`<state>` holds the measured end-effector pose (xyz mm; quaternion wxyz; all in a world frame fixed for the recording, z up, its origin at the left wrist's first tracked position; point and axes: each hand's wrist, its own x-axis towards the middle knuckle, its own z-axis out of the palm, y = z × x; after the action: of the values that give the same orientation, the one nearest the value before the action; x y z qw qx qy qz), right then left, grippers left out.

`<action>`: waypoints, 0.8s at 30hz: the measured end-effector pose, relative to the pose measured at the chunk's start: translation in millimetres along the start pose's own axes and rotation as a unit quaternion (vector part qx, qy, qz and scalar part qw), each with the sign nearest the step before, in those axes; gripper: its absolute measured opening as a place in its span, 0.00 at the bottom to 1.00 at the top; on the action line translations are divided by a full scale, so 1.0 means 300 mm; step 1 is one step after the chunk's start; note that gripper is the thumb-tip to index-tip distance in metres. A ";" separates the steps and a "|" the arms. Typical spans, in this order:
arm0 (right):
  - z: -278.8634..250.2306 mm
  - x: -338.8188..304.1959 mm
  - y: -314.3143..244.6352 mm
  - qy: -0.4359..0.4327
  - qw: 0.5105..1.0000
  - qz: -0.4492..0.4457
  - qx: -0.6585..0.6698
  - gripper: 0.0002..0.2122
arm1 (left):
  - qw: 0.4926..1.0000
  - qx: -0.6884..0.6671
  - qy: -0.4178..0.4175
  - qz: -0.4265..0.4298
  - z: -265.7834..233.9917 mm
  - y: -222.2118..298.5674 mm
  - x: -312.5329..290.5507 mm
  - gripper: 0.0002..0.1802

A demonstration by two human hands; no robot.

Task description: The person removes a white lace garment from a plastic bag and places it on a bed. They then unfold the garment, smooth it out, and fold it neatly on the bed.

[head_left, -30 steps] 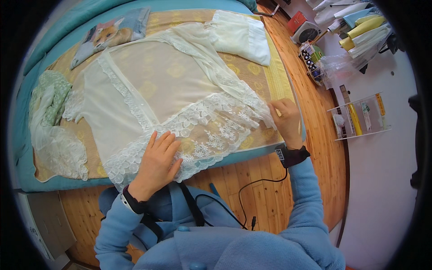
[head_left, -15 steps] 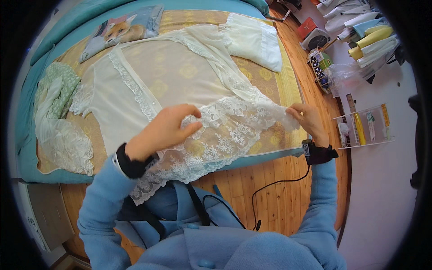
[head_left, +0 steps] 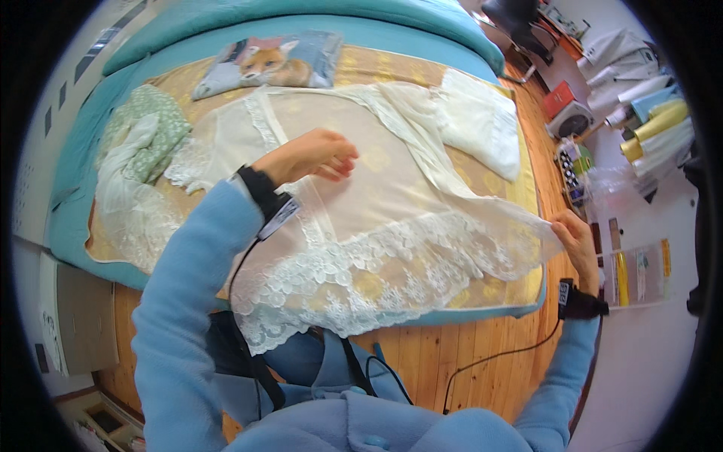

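Observation:
A sheer cream blouse-like garment (head_left: 361, 166) with lace trim lies spread over the bed, its flowered lace hem (head_left: 339, 275) hanging over the near edge toward my lap. My right hand (head_left: 576, 241) pinches the garment's edge at the far right and pulls it out taut. Above the middle of the cloth, beside the lace-trimmed front band, hovers my left hand (head_left: 316, 154). Its fingers are loosely curled, a little blurred, and hold nothing that I can see. Both wrists carry black straps with small devices.
A bag with a fox picture (head_left: 275, 64) lies at the back of the bed. Folded white cloth (head_left: 482, 120) rests at the right, a green-and-white scarf-like cloth (head_left: 151, 135) at the left. A black cable (head_left: 497, 365) crosses the wooden floor. Shelves and a clothes rack stand right.
My left hand has lifted off the lace hem and gone farther over the garment. My right hand has moved rightward with the edge, stretching it. The whole view has shifted.

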<state>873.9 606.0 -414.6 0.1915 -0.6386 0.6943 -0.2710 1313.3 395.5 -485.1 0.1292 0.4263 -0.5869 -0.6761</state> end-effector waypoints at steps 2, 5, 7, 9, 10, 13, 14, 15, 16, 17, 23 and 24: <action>0.006 -0.016 -0.092 -0.027 0.993 0.021 0.117 0.11 | 0.998 -0.069 0.004 0.007 -0.018 0.027 0.083 0.19; 0.066 -0.051 -0.218 -0.028 0.979 -0.043 0.195 0.20 | 0.983 -0.182 0.021 -0.015 -0.014 0.038 0.214 0.22; 0.097 -0.060 -0.287 -0.014 0.977 -0.063 0.204 0.22 | 0.961 -0.270 0.050 -0.038 -0.006 0.030 0.291 0.27; 0.107 -0.047 -0.343 0.003 0.971 -0.084 0.222 0.22 | 0.950 -0.304 0.072 -0.012 -0.015 0.018 0.349 0.28; 0.107 -0.038 -0.366 0.003 0.969 -0.087 0.232 0.23 | 0.943 -0.320 0.090 -0.009 -0.020 0.015 0.379 0.29; 0.109 -0.028 -0.411 -0.010 0.926 -0.115 0.359 0.20 | 0.915 -0.391 0.097 -0.017 -0.041 0.017 0.470 0.31; 0.105 -0.030 -0.417 -0.041 0.894 -0.144 0.421 0.20 | 0.906 -0.411 0.098 -0.011 -0.047 0.014 0.494 0.32; 0.123 -0.008 -0.407 -0.141 0.849 -0.172 0.480 0.20 | 0.900 -0.423 0.100 -0.001 -0.053 0.009 0.516 0.31; 0.127 0.014 -0.395 -0.244 0.857 -0.179 0.416 0.19 | 0.901 -0.425 0.082 0.028 -0.060 0.002 0.535 0.29; 0.134 0.058 -0.374 -0.360 0.844 -0.197 0.346 0.18 | 0.898 -0.431 0.069 0.056 -0.067 -0.008 0.549 0.28; 0.291 0.514 -0.193 -0.127 0.977 -0.033 0.167 0.14 | 0.903 -0.406 0.106 0.091 -0.132 -0.083 0.552 0.06; 0.331 0.600 -0.168 -0.071 0.961 0.050 0.264 0.15 | 0.910 -0.393 0.104 0.075 -0.135 -0.094 0.550 0.06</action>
<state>954.0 412.7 -446.3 0.4155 -0.5476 0.6136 -0.3885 1252.3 264.3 -578.7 0.3972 0.3636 -0.2872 -0.7922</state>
